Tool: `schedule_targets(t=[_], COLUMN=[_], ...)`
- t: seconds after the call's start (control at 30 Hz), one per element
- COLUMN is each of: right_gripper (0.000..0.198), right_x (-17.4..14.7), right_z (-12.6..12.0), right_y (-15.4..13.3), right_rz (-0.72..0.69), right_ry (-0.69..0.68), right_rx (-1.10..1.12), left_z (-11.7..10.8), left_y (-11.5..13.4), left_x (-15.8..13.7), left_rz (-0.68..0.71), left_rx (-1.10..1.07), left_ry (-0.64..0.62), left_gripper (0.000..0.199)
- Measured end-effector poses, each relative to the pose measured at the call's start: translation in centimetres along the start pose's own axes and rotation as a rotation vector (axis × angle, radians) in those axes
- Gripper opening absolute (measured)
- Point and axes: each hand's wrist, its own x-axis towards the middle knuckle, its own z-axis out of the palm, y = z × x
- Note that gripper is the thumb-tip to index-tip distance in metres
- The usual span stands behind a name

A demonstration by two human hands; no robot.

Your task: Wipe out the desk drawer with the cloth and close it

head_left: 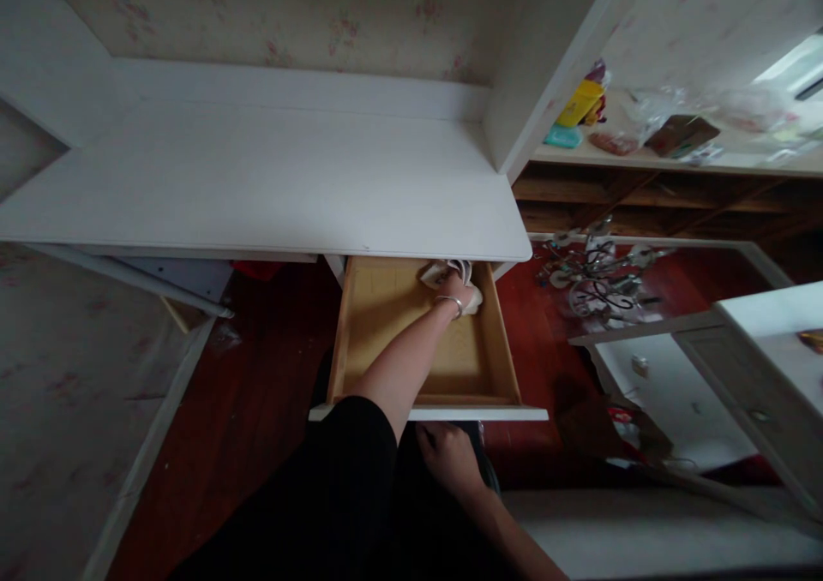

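My left hand (pixel 455 290), with a silver bracelet at the wrist, reaches into the open drawer (pixel 386 341). It is closed on a pale cloth (pixel 474 300) with some dark marking, pressed against the bottom near the drawer's back right corner. Part of the cloth bunches out above and beside the fingers. My right hand (pixel 453 459) lies low, just below the drawer's white front edge, over my dark-clothed lap. Its thumb stands a little apart from the fingers, some of which are hard to see in shadow, and no object shows in it.
Above the drawer spreads a white desk top (pixel 309 178) with a side panel at its right. A shelf (pixel 643 148) there carries plastic bags and a yellow packet. A chandelier (pixel 608 277) lies on the red floor, near a white cabinet (pixel 746 375) and an open cardboard box (pixel 591 427).
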Motion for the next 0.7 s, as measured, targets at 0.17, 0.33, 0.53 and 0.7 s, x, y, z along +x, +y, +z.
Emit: schedule_targets(t=[0.17, 0.33, 0.53, 0.7], right_gripper=[0.030, 0.032, 0.033, 0.031], right_x=[0.0, 0.0, -0.1, -0.2], right_z=[0.0, 0.0, 0.1, 0.3], right_y=[0.0, 0.0, -0.1, -0.1], right_rz=[0.007, 0.008, -0.009, -0.019], right_ry=[-0.007, -0.001, 0.018, 0.046], right_rx=[0.014, 0.024, 0.039, 0.085], left_z=[0.2, 0.6, 0.7, -1.6], left_y=[0.0, -0.3, -1.6, -2.1], left_x=[-0.6, -2.8, -8.4, -12.2], left_rz=[0.150, 0.304, 0.484, 0.689], left_rx=[0.146, 0.291, 0.419, 0.680], left_ry=[-0.108, -0.277, -0.520, -0.770], left_gripper=[0.040, 0.039, 0.033, 0.026])
